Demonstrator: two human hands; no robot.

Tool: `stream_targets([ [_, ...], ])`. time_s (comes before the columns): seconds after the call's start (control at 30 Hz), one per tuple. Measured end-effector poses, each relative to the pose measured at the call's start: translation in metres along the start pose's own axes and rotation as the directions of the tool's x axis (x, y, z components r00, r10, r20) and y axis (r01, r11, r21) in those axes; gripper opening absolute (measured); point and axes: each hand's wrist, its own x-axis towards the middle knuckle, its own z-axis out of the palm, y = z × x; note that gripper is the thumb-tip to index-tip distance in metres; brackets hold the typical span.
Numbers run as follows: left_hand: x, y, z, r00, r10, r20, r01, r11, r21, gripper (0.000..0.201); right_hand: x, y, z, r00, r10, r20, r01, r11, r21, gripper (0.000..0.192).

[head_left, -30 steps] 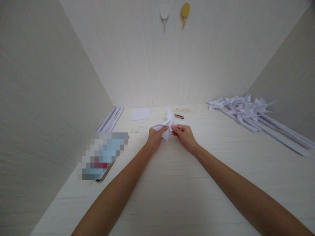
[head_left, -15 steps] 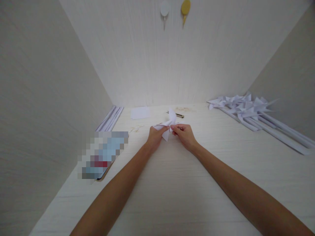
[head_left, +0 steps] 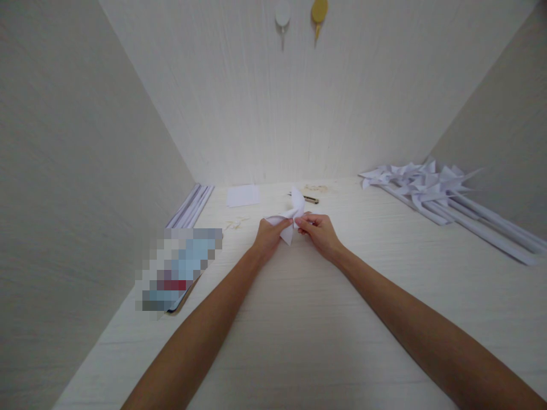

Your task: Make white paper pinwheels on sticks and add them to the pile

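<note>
A white paper pinwheel [head_left: 298,200] with curled blades is held over the middle of the table. My left hand [head_left: 269,234] grips it from the left, thumb pressed near its centre. My right hand [head_left: 318,230] is closed in a pinch right at the pinwheel's centre. What lies between those fingertips is too small to make out. Just behind the pinwheel lies a utility knife [head_left: 310,199], partly covered by a paper blade.
Finished pinwheels on paper sticks [head_left: 431,185] are piled at the right. Paper tubes [head_left: 190,206] lie at the left wall, near square paper sheets [head_left: 243,196]. Small thin sticks [head_left: 235,224] are scattered nearby. A blurred-out phone-like object [head_left: 183,299] is front left. Two hooks [head_left: 318,11] hang on the wall.
The view has shifted very slightly. Both hands keep their hold at the pinwheel's centre, with hardly any visible movement.
</note>
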Motion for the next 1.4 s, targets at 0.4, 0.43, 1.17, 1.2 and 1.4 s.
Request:
stream_targets([
  [0.4, 0.004, -0.005, -0.008, 0.998, 0.032, 0.063, -0.037, 0.995, 0.092, 0.013, 0.000, 0.000, 0.000, 0.999, 0.041, -0.004, -0.040, 0.998, 0.051, 0.021],
  [0.43, 0.005, -0.006, -0.009, 0.996, 0.044, 0.073, -0.051, 0.993, 0.105, 0.012, 0.000, -0.001, 0.001, 0.999, 0.044, -0.008, -0.043, 0.998, 0.054, 0.021],
  [1.17, -0.001, 0.023, -0.014, 0.905, -0.328, 0.273, 0.338, 0.941, 0.012, 0.022, 0.000, -0.001, -0.004, 0.983, 0.087, -0.160, -0.056, 0.981, 0.188, 0.041],
  [1.2, -0.001, 0.023, -0.015, 0.890, -0.362, 0.279, 0.368, 0.929, 0.033, 0.024, 0.000, -0.002, -0.004, 0.987, 0.107, -0.121, -0.080, 0.975, 0.205, 0.043],
  [1.4, -0.002, 0.024, -0.015, 0.889, -0.358, 0.284, 0.304, 0.927, 0.219, 0.013, -0.003, -0.012, -0.009, 0.970, 0.219, 0.102, -0.236, 0.951, 0.202, 0.047],
])
